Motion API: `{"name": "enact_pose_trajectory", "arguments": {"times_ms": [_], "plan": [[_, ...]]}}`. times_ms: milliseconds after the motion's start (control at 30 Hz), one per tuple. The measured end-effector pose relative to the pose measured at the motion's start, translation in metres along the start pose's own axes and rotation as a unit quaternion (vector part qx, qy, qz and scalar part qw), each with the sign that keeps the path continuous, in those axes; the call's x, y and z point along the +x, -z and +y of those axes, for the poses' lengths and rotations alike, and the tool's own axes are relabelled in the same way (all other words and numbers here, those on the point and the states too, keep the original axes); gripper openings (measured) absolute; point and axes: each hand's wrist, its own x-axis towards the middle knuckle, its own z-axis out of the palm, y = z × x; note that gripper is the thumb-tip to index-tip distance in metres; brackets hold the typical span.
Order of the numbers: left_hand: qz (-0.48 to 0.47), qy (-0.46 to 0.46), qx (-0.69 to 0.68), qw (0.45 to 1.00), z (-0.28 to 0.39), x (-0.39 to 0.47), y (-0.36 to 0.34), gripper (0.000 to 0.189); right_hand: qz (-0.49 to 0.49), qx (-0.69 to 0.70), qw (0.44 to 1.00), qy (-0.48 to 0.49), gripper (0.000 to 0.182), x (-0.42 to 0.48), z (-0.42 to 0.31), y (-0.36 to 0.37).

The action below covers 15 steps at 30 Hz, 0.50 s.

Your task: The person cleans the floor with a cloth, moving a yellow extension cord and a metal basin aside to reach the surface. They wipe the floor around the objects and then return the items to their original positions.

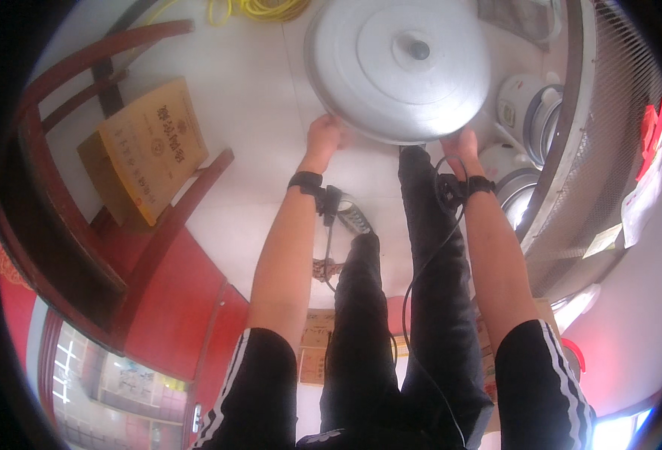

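A large round metal pot lid (387, 84) with a dark knob fills the upper middle of the view, seen from above. Under its lower left rim my left hand (326, 140) has its fingers curled; part of them is blurred. My right hand (462, 147) is at the lower right rim, its fingers partly hidden beneath the edge. Whether the hands grip the lid or a vessel under it cannot be told. Both wrists wear black straps with small devices, and a thin black cable (442, 247) runs down from the right one.
A cardboard box (156, 146) sits by a dark red wooden chair frame (179, 225) at left. Coiled yellow hose or cable (274, 8) lies at the top. White rice-cooker-like appliances (519, 107) stand at right beside a metal mesh rack (601, 112). My sneaker (354, 216) is on the pale floor.
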Motion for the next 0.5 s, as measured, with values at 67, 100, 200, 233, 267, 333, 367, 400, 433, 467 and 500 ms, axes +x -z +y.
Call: {"name": "enact_pose_trajectory", "arguments": {"times_ms": [67,100,200,233,267,333,367,400,433,467,500], "plan": [[-0.025,-0.043,0.159,0.986,-0.009,0.011,0.013,0.027,0.017,-0.082,0.996,0.004,0.055,-0.001,-0.005,0.001],[-0.024,-0.072,0.185,0.980,-0.014,0.016,0.013,0.027,0.030,-0.137,0.990,0.013,0.055,-0.001,-0.007,0.005],[-0.017,-0.121,0.216,0.969,-0.034,0.030,0.009,0.029,-0.019,-0.274,0.961,0.018,0.049,0.004,-0.027,0.026],[-0.011,-0.115,0.197,0.974,-0.042,0.036,0.009,0.029,-0.052,-0.312,0.948,0.014,0.046,0.004,-0.032,0.026],[-0.004,-0.108,0.178,0.978,-0.052,0.040,0.011,0.029,-0.028,-0.364,0.931,0.005,0.042,0.006,-0.032,0.024],[0.024,-0.106,0.149,0.983,-0.061,0.041,0.003,0.029,0.028,-0.464,0.885,-0.009,0.036,0.013,-0.043,0.022],[0.038,-0.105,0.135,0.985,-0.065,0.041,0.001,0.029,-0.016,-0.554,0.832,0.034,0.034,0.021,-0.043,0.022],[0.041,-0.112,0.130,0.984,-0.069,0.045,-0.009,0.029,-0.047,-0.636,0.767,0.074,0.032,0.036,-0.046,0.044],[0.047,-0.115,0.126,0.984,-0.074,0.047,-0.010,0.029,-0.066,-0.690,0.711,0.122,0.030,0.042,-0.044,0.062],[0.053,-0.120,0.122,0.984,-0.078,0.048,-0.016,0.030,-0.075,-0.738,0.648,0.172,0.030,0.048,-0.043,0.080],[0.066,-0.125,0.103,0.985,-0.081,0.048,-0.018,0.029,-0.076,-0.759,0.600,0.241,0.029,0.049,-0.039,0.075]]}}
